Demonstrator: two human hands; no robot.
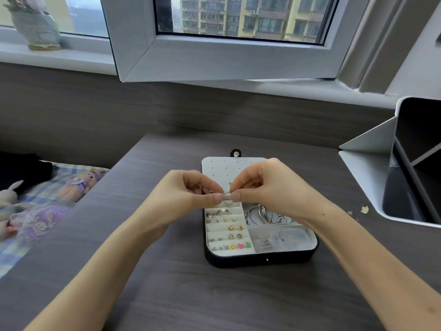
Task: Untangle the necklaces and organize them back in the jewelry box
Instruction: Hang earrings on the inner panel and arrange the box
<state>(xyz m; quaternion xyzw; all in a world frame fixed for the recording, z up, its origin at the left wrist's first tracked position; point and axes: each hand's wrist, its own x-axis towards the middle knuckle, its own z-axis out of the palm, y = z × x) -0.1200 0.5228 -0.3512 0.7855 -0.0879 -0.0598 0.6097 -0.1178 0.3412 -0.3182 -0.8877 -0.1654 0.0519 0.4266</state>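
Jewelry box open; left hand, right hand pinch small silver loop above it.

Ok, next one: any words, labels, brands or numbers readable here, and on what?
No text can be read.
The jewelry box shows no label or brand.
Some stud earrings in its left rows look letter-shaped, too small to read.
The small ring-shaped piece pinched by the left hand and right hand shows no marking.
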